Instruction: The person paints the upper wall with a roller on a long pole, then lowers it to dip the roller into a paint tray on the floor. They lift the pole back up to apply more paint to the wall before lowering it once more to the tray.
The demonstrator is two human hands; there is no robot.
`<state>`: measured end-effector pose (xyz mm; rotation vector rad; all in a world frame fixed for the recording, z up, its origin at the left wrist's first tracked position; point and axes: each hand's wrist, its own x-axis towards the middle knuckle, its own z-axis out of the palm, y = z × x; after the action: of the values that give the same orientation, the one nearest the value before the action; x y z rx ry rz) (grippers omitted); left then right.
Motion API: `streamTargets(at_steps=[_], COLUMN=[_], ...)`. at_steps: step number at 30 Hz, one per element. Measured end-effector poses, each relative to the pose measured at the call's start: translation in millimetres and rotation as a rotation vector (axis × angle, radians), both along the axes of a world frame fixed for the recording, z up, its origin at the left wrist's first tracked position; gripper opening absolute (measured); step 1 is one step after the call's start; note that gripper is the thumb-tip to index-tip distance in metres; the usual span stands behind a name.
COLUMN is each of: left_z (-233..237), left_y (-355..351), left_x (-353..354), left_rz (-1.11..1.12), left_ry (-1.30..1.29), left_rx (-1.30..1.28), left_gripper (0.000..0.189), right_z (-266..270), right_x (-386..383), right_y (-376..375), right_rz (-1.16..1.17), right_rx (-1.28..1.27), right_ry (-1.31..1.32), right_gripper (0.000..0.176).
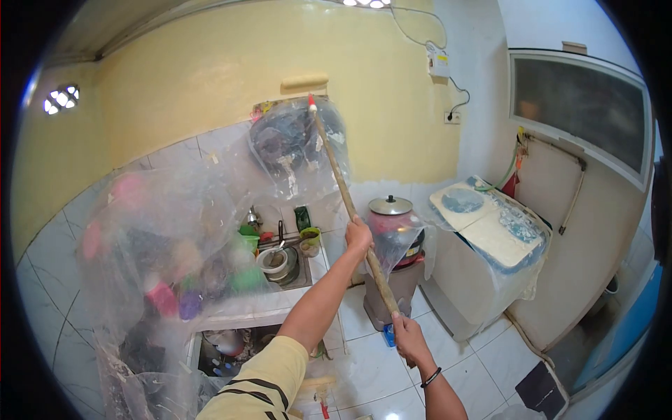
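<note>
A long wooden pole (338,171) runs up and to the left, with a paint roller (304,81) at its far end against the yellow wall (210,91). My left hand (359,236) is wrapped round the middle of the pole. Lower down and to the right, my right hand (410,337) grips the pole near its bottom end. Just below the roller, clear plastic sheeting (297,143) covers a dark round object on the wall.
Plastic sheeting (161,231) drapes dishes at the left. Pans and bowls stand in a sink (301,280). A lidded pot (390,205) and a paint-spattered washing machine (483,224) are at the right. A second roller (318,383) lies low in front.
</note>
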<state>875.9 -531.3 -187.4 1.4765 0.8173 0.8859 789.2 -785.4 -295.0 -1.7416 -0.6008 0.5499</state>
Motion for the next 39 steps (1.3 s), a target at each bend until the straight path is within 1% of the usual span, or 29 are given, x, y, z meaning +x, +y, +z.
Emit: streamTargets(at_steps=[3, 5, 7, 8, 12, 14, 16, 18, 20, 23, 25, 27, 29, 30, 31, 32, 33, 36, 37, 39], left_z=[17, 15, 12, 8, -21, -38, -42, -36, -18, 15, 35, 55, 60, 62, 62, 57, 52, 24, 20, 5], left_y=[6, 8, 7, 2, -7, -5, -1, 2, 8, 32, 48, 57, 51, 47, 44, 42, 41, 51, 48, 53], left_x=[8, 14, 11, 5, -8, -11, -12, -12, -10, 2, 5, -7, -32, -46, -62, -77, -92, -124, -136, -153], left_rz=[-0.019, -0.008, 0.002, 0.004, 0.013, 0.003, 0.0, -0.001, 0.02, -0.026, -0.072, -0.107, -0.112, -0.112, -0.121, -0.13, -0.14, -0.074, -0.071, -0.061], left_ry=[-0.008, -0.035, -0.039, -0.03, 0.005, 0.038, 0.038, 0.005, 0.009, -0.051, -0.133, -0.241, -0.253, -0.263, -0.259, -0.252, -0.243, -0.204, -0.203, -0.198], left_rx=[-0.009, -0.031, -0.043, -0.047, -0.036, -0.029, -0.037, -0.063, -0.049, 0.015, 0.017, -0.023, -0.028, -0.029, -0.04, -0.052, -0.063, -0.034, -0.045, -0.07], left_gripper=[0.052, 0.052, 0.052, 0.052, 0.053, 0.05, 0.049, 0.051, 0.053, 0.053, 0.049, 0.044, 0.042, 0.041, 0.04, 0.039, 0.038, 0.043, 0.04, 0.039], right_z=[17, 21, 16, 11, -14, -23, -28, -26, -14, 18, 32, 38, 42, 30, 7, -3, -9, -7, -7, -12], right_x=[6, 8, 6, 3, -10, -16, -19, -19, -17, -13, -10, -24, -46, -52, -58, -70, -83, -126, -137, -153], right_y=[3, 2, 0, -2, -9, -12, -9, -5, 6, 24, 39, 50, 54, 60, 66, 69, 67, 63, 63, 64], right_rz=[-0.003, 0.013, 0.009, 0.007, 0.005, 0.0, -0.009, -0.029, -0.059, -0.094, -0.089, -0.089, -0.105, -0.105, -0.104, -0.104, -0.108, -0.072, -0.057, -0.041], right_rx=[0.048, 0.053, 0.021, 0.003, -0.036, -0.065, -0.066, -0.075, -0.084, 0.021, 0.024, 0.044, 0.078, 0.127, 0.177, 0.225, 0.207, 0.138, 0.109, 0.079], right_ry=[0.034, 0.032, 0.018, 0.012, 0.046, 0.055, 0.019, -0.039, -0.123, -0.282, -0.24, -0.227, -0.246, -0.276, -0.304, -0.327, -0.333, -0.225, -0.177, -0.187], right_gripper=[0.049, 0.049, 0.053, 0.055, 0.055, 0.054, 0.055, 0.055, 0.056, 0.056, 0.056, 0.056, 0.055, 0.054, 0.053, 0.052, 0.052, 0.051, 0.05, 0.051])
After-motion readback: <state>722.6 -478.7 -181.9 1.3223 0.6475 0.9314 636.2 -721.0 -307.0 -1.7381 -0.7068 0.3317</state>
